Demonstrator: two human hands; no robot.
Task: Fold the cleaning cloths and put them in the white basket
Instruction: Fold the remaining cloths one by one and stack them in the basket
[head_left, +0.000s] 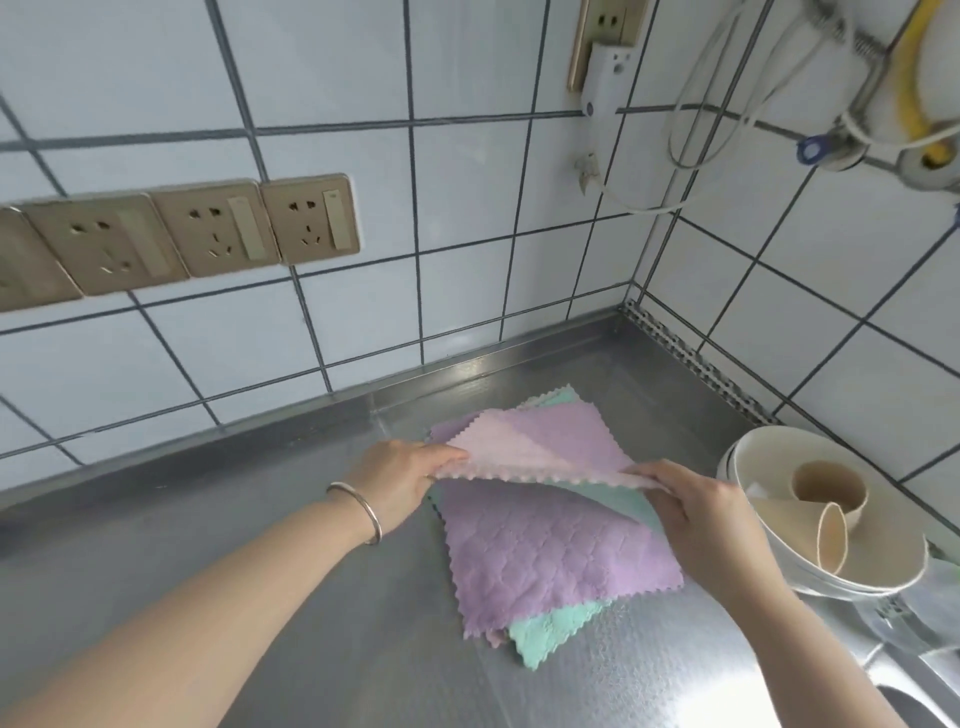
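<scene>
Pink cloth (524, 452) pinched at two corners by left hand (402, 480) and right hand (698, 512), lifted above stack (545, 540) on tabletop (337, 649): best pulled taut, edges matched before creasing.

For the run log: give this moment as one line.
step: folding | left hand: pinches pink cloth | right hand: pinches it too | purple cloth: flat on counter | basket: unseen

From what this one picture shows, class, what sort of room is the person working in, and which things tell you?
Most likely a home kitchen: a stainless steel counter, a tiled wall with power sockets, and stacked bowls.
</scene>
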